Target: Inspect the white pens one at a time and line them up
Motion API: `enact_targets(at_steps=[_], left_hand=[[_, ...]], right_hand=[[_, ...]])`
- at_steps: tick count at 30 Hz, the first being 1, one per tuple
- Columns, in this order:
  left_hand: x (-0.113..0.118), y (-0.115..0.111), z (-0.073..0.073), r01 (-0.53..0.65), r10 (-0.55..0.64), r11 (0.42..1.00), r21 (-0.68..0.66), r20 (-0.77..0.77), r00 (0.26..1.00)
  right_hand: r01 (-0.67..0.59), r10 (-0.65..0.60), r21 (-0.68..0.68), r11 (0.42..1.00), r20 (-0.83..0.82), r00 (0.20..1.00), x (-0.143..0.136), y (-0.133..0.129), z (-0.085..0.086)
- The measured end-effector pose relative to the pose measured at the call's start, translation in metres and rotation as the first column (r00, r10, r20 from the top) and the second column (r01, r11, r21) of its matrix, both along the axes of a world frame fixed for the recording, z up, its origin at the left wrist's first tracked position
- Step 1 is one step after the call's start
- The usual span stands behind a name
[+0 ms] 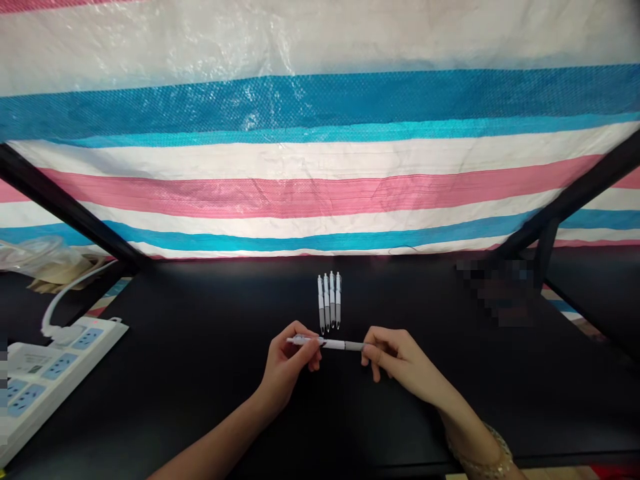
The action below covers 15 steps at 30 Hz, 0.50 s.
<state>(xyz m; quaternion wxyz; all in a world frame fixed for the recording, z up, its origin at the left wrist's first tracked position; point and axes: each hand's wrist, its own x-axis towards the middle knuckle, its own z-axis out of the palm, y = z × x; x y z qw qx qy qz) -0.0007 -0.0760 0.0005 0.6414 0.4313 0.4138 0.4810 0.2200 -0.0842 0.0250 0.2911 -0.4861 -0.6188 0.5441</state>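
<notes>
Left hand (295, 357): partly curled, thumb and fingers closed on the white clip end of a held pen (334, 345). Right hand (395, 357): loosely curled, thumb and forefinger pinching the pen's grey grip end. Held pen: one, white and grey, lying roughly level between the two hands, just nearer the wearer than the row. Row of pens (330, 300): four, white and grey, side by side on the black table (200, 400), beyond both hands, grey ends toward them. Power strip (60, 373): white, well to the left of the left hand. Bracelet (487, 460): on the right wrist.
</notes>
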Motion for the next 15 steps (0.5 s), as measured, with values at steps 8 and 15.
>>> enact_targets(at_steps=[8, 15], left_hand=[[-0.001, 0.003, -0.001, -0.039, 0.041, 0.998, 0.047, -0.036, 0.999], [-0.001, 0.013, -0.003, -0.090, 0.087, 0.994, 0.062, 0.044, 0.995]], right_hand=[[-0.039, 0.023, -0.143, 0.989, -0.111, 0.994, -0.003, 0.003, -0.018], [-0.105, 0.100, -0.127, 0.986, -0.045, 0.994, -0.016, -0.002, -0.018]])
